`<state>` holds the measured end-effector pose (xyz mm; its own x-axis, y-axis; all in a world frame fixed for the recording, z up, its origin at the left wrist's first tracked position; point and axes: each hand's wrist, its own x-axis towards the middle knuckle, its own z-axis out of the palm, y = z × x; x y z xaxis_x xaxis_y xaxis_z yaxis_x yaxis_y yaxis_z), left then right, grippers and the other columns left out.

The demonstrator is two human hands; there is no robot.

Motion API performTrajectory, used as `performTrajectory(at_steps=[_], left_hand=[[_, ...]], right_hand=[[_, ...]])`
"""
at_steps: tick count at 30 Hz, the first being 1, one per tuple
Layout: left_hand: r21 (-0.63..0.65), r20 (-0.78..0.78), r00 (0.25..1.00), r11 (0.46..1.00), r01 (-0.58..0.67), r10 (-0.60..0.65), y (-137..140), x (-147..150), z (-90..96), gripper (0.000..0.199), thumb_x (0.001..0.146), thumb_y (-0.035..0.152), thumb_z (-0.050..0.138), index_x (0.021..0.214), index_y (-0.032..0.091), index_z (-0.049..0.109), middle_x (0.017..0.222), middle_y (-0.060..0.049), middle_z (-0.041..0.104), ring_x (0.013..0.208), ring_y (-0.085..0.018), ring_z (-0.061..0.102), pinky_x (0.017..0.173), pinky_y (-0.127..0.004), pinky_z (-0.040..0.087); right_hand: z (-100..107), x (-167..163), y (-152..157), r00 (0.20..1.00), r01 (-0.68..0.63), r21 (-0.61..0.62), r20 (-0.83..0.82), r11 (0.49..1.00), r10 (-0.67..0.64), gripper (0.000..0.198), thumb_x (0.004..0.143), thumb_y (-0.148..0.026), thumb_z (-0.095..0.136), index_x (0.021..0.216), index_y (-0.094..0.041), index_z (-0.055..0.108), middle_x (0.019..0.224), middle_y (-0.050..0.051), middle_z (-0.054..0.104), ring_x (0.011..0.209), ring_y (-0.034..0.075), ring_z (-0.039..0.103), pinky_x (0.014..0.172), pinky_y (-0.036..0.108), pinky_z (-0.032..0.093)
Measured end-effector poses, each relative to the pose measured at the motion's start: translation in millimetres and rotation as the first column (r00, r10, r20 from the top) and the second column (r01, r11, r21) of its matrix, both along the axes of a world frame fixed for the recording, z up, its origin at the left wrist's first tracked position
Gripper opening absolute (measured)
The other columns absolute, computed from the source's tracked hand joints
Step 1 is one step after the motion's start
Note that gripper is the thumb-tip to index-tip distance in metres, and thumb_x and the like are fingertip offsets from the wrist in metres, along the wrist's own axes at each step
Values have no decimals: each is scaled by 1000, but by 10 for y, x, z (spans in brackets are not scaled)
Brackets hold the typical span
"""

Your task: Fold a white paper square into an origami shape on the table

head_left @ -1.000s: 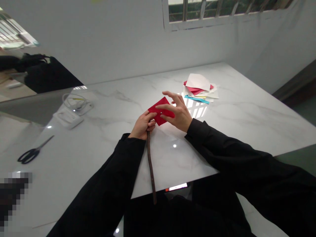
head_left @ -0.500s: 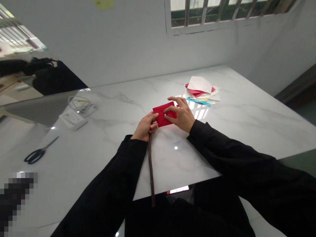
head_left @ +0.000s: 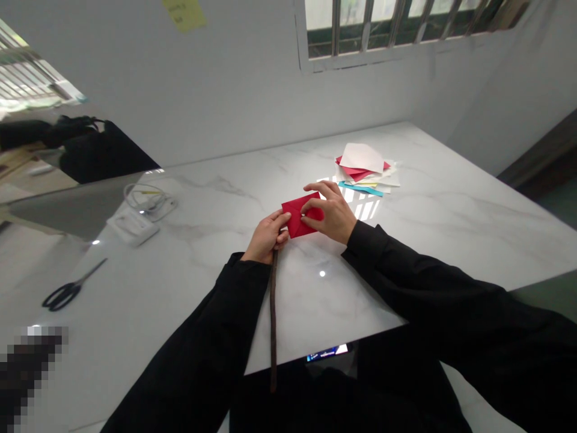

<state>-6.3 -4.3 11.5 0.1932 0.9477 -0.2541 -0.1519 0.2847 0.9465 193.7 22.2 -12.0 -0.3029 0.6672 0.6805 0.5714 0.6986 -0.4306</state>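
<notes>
The red paper (head_left: pixel 295 225) is held up above the worktop (head_left: pixel 202 252), between the two hands. Its visible long axis runs across the view from left to right, the right end a little higher than the left. Crease lines meet near its middle.

The left hand (head_left: pixel 265 237) grasps the paper's left end, thumb lying on the face turned to the person and the other fingers curled below and behind. The same hand holds the brown stick (head_left: pixel 273 319), whose long axis runs from those fingers toward the person; its lower end reaches past the worktop's near edge, and its top end is hidden around the hand and paper.

The right hand (head_left: pixel 333 213) comes in from the right, in front of the paper, covering part of its right half. Its thumb and forefinger close together at a small pale spot (head_left: pixel 303 214) near the paper's middle; whether they grip it, I cannot tell. The remaining fingers are raised and bent, apart from the pinch.
</notes>
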Motion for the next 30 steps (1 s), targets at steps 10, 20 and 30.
performTrajectory(at_steps=[10, 20, 30], left_hand=[[18, -32, 998, 998, -52, 53, -9, 20, 24, 26, 84, 31, 77, 101, 17, 64, 55, 10, 44, 34, -2, 28, 33, -16, 13], [22, -30, 997, 997, -76, 76, 16, -16, 6, 25, 83, 33, 79, 93, 19, 59, 54, 13, 38, 33, -2, 26, 33, -15, 14], [-95, 134, 981, 987, -130, 142, 35, -116, 71, 31, 84, 28, 78, 85, 22, 47, 51, 14, 38, 29, -2, 25, 32, -16, 13]], right_hand=[[207, -25, -127, 982, -14, -1, -189, 1000, 14, 7, 91, -36, 79, 93, -29, 79, 135, 5, 69, 133, 31, 57, 117, 56, 45], [121, 223, 192, 848, -96, -314, -523, 945, -88, 31, 89, -53, 77, 88, -22, 79, 90, 6, 78, 85, 23, 72, 76, 37, 56], [-121, 340, 315, 956, -127, -478, -294, 869, -22, 33, 87, -51, 74, 84, -19, 82, 75, 5, 77, 66, 17, 63, 65, 31, 45]])
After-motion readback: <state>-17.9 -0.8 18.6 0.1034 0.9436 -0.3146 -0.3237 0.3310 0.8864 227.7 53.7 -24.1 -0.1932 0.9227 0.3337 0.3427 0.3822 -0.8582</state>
